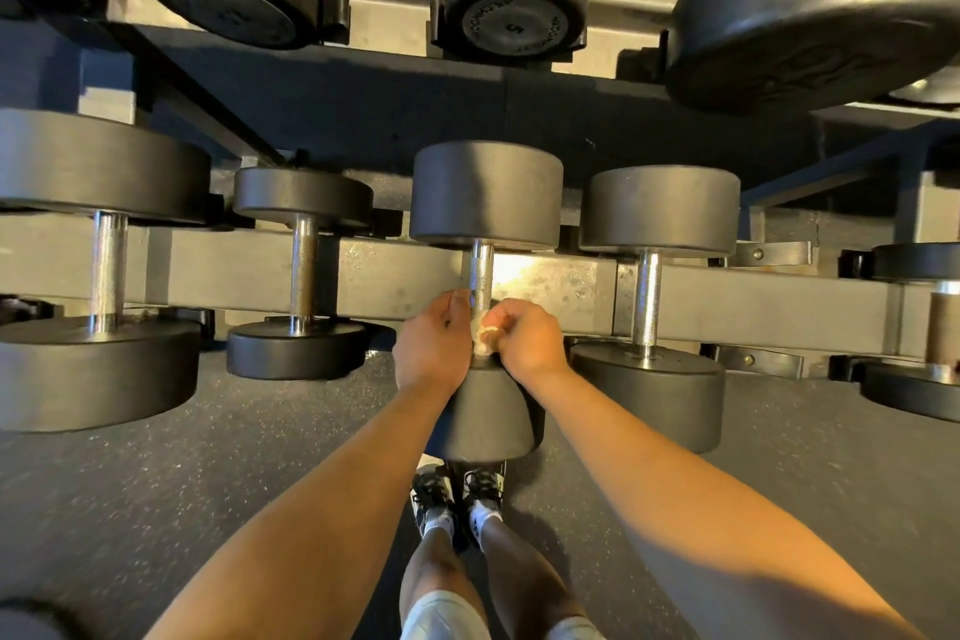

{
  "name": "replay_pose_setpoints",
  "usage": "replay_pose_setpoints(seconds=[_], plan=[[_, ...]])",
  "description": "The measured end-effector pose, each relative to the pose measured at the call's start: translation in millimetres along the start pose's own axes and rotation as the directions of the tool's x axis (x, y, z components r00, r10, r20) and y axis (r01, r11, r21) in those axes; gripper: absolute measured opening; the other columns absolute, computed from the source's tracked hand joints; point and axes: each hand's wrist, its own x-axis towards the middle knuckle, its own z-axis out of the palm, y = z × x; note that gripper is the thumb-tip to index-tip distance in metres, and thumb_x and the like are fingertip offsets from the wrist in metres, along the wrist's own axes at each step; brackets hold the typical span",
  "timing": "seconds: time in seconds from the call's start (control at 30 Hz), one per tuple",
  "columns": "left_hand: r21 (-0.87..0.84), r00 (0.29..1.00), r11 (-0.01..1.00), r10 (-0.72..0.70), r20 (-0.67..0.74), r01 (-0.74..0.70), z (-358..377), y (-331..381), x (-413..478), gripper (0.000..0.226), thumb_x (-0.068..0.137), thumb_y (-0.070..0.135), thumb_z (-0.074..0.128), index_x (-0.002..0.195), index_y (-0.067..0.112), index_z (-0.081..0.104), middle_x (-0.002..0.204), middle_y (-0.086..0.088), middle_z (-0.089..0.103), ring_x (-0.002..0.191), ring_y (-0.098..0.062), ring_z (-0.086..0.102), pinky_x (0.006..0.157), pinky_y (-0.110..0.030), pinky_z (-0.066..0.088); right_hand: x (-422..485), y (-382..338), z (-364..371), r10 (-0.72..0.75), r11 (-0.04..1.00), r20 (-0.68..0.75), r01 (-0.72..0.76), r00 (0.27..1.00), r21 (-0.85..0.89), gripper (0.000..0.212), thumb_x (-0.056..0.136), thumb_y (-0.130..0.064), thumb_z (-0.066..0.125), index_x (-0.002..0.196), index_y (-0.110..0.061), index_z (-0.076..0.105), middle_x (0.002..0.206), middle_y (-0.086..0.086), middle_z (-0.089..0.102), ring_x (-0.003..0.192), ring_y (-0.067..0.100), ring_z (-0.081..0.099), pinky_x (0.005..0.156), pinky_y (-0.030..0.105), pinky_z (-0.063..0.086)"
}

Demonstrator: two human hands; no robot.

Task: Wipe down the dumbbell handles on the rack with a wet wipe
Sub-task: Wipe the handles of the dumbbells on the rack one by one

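Observation:
A black dumbbell with a knurled steel handle [481,271] lies on the lower rack rail [395,276], straight in front of me. A crumpled white wet wipe [485,335] is wrapped on the near end of that handle. My right hand [527,338] grips the wipe against the handle. My left hand [432,346] sits on the handle's left side, its thumb touching the bare steel and its fingers curled round behind. The near head of this dumbbell [485,418] shows below both hands.
More dumbbells sit on the same rail: one [647,299] to the right, one [303,270] to the left, and a large one [106,265] at far left. An upper shelf [363,83] carries bigger dumbbells overhead. Speckled rubber floor and my feet [457,499] lie below.

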Motion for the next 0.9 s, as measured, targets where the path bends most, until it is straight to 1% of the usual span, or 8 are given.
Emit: replay_pose_setpoints(seconds=[0.17, 0.27, 0.4, 0.5, 0.57, 0.73, 0.83, 0.9], plan=[[0.015, 0.999, 0.999, 0.046, 0.019, -0.047, -2, -5, -1, 0.034, 0.102, 0.047, 0.034, 0.103, 0.039, 0.067, 0.09, 0.01, 0.07, 0.087, -0.013, 0.065, 0.082, -0.035, 0.054, -2, -5, -1, 0.016, 0.99, -0.071, -0.006, 0.997, 0.138, 0.02, 0.088, 0.005, 0.067, 0.093, -0.013, 0.072, 0.1, 0.006, 0.071, 0.093, 0.018, 0.065, 0.083, 0.022, 0.052], [0.005, 0.997, 0.998, 0.07, 0.035, -0.07, -4, -12, 2, 0.04, 0.097, 0.05, 0.034, 0.124, 0.044, 0.064, 0.102, 0.012, 0.072, 0.095, -0.012, 0.066, 0.089, -0.04, 0.056, 8, -3, 5, 0.051, 0.995, -0.023, -0.049, 0.998, 0.092, 0.018, 0.088, 0.004, 0.059, 0.09, -0.013, 0.064, 0.099, 0.01, 0.069, 0.093, 0.024, 0.065, 0.082, 0.035, 0.055], [0.052, 0.998, 0.997, 0.063, 0.008, -0.064, -4, -7, -2, 0.034, 0.102, 0.042, 0.038, 0.124, 0.041, 0.065, 0.109, 0.006, 0.071, 0.098, -0.018, 0.064, 0.091, -0.039, 0.054, 9, -5, 6, 0.097, 0.988, 0.054, -0.09, 0.994, -0.122, 0.018, 0.087, 0.0, 0.059, 0.085, -0.016, 0.065, 0.091, 0.002, 0.066, 0.086, 0.02, 0.064, 0.082, 0.032, 0.056], [0.135, 0.999, 0.99, 0.047, -0.006, -0.046, -2, -6, -4, 0.034, 0.103, 0.041, 0.039, 0.124, 0.04, 0.065, 0.111, 0.005, 0.071, 0.097, -0.02, 0.064, 0.083, -0.033, 0.051, 9, -8, 8, 0.14, 0.987, 0.023, -0.138, 0.99, -0.085, 0.035, 0.083, 0.007, 0.047, 0.07, -0.018, 0.068, 0.087, 0.007, 0.071, 0.083, 0.027, 0.069, 0.082, 0.042, 0.061], [0.132, 0.999, 0.99, 0.048, 0.014, -0.049, -1, -8, -7, 0.033, 0.104, 0.039, 0.039, 0.126, 0.038, 0.064, 0.112, 0.006, 0.071, 0.096, -0.018, 0.063, 0.078, -0.03, 0.048, 10, -7, 9, 0.15, 0.986, 0.024, -0.148, 0.988, -0.073, 0.033, 0.08, 0.006, 0.05, 0.069, -0.018, 0.07, 0.086, 0.008, 0.072, 0.083, 0.028, 0.07, 0.08, 0.045, 0.061], [0.051, 0.991, 0.994, 0.096, 0.094, -0.101, -11, -12, -15, 0.032, 0.108, 0.035, 0.042, 0.136, 0.031, 0.057, 0.104, 0.014, 0.062, 0.088, -0.003, 0.058, 0.069, -0.013, 0.039, -3, -8, 0, 0.051, 0.998, -0.075, -0.054, 0.996, -0.033, 0.03, 0.084, 0.008, 0.057, 0.073, -0.019, 0.065, 0.087, 0.001, 0.068, 0.083, 0.016, 0.063, 0.072, 0.025, 0.054], [-0.121, 0.987, 0.988, 0.106, 0.122, -0.092, -19, -8, -15, 0.033, 0.108, 0.038, 0.042, 0.14, 0.036, 0.051, 0.117, 0.014, 0.063, 0.1, -0.005, 0.062, 0.08, -0.019, 0.046, -10, -14, 0, -0.105, 0.987, -0.124, 0.118, 0.987, 0.106, 0.011, 0.087, -0.002, 0.07, 0.088, -0.013, 0.071, 0.092, 0.006, 0.066, 0.084, 0.012, 0.059, 0.076, 0.021, 0.051], [-0.183, 0.978, 0.975, 0.156, 0.137, -0.13, -20, 1, -11, 0.03, 0.108, 0.036, 0.044, 0.136, 0.034, 0.052, 0.113, 0.02, 0.06, 0.1, 0.002, 0.06, 0.082, -0.015, 0.046, -13, -19, 1, -0.198, 0.966, -0.107, 0.212, 0.974, 0.148, 0.017, 0.09, -0.007, 0.071, 0.105, -0.015, 0.075, 0.104, 0.005, 0.064, 0.092, 0.007, 0.058, 0.078, 0.008, 0.047]])
